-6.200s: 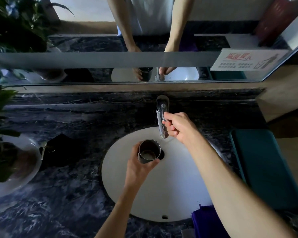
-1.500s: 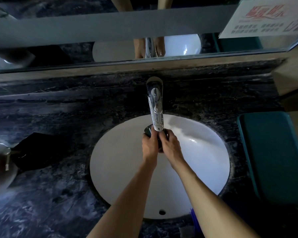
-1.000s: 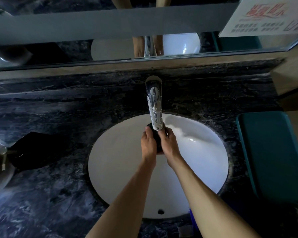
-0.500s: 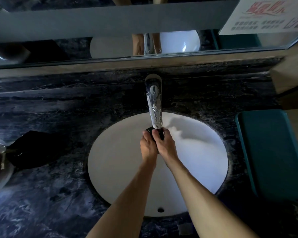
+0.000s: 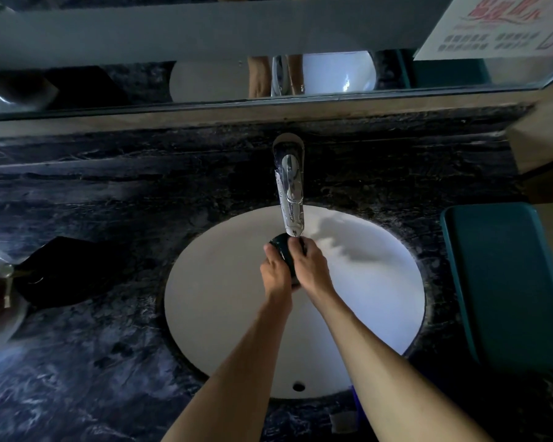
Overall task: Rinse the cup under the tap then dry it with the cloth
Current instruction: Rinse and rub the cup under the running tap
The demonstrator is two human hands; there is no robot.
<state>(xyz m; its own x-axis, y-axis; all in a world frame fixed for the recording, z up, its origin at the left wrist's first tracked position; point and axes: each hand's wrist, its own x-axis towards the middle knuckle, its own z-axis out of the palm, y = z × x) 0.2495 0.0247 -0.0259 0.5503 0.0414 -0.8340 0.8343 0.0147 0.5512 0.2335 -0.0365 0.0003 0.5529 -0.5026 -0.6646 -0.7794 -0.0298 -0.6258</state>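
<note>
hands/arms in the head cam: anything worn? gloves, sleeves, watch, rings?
Nothing worn that shows. The left hand and right hand are bare, without gloves. Both forearms are bare from the wrist to the bottom edge of the frame, with no sleeve cuff in view. No watch, band or marking shows at either wrist. Rings cannot be ruled out, since the fingers are mostly hidden and the light is dim.

I see the tap (image 5: pixel 290 199) jutting out over the far side of the sink (image 5: pixel 224 314), its spout just above my two hands, so going up is blocked there. The bowl lies open left and right. On the worktop (image 5: pixel 109 362), a black object (image 5: pixel 61 272) sits left, a teal tray (image 5: pixel 505 282) right.
</note>
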